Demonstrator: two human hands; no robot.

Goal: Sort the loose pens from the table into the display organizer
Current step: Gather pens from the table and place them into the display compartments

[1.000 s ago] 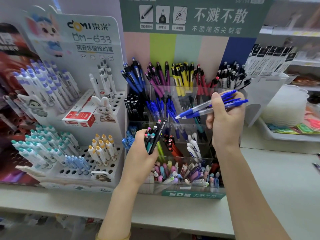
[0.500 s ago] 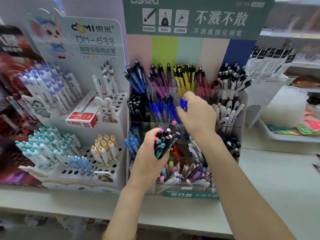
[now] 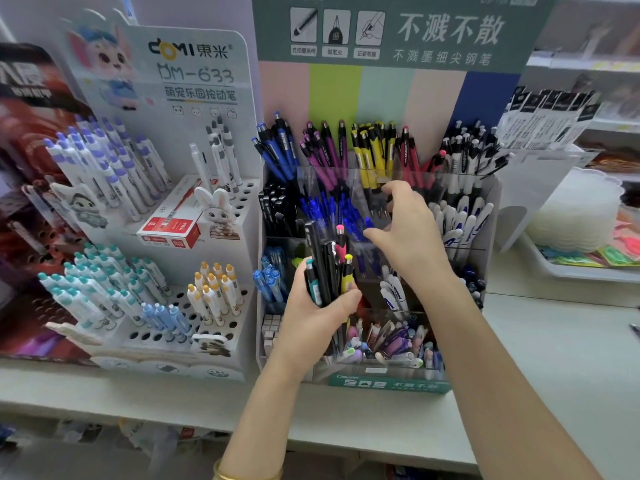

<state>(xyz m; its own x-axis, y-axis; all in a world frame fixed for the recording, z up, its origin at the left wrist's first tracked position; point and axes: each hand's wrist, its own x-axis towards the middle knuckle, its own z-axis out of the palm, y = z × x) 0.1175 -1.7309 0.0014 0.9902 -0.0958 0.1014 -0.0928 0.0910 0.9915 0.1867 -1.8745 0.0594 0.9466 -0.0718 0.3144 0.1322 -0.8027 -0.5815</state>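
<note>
- Pale bench [image 3: 554, 358] beneath the displays.
- Tiered clear organizer [image 3: 388, 384] on it, packed by colour.
- Left hand [image 3: 311, 317] before the organizer's middle tiers, fingers wrapped round an upright bundle of loose pens [image 3: 329, 268].
- Right hand [image 3: 405, 230] over the blue pens [image 3: 325, 209] of the second tier, fingers and thumb spread, gripping nothing.

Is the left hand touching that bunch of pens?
Touching. In the head view the left hand grips the bunch of pens.
</note>
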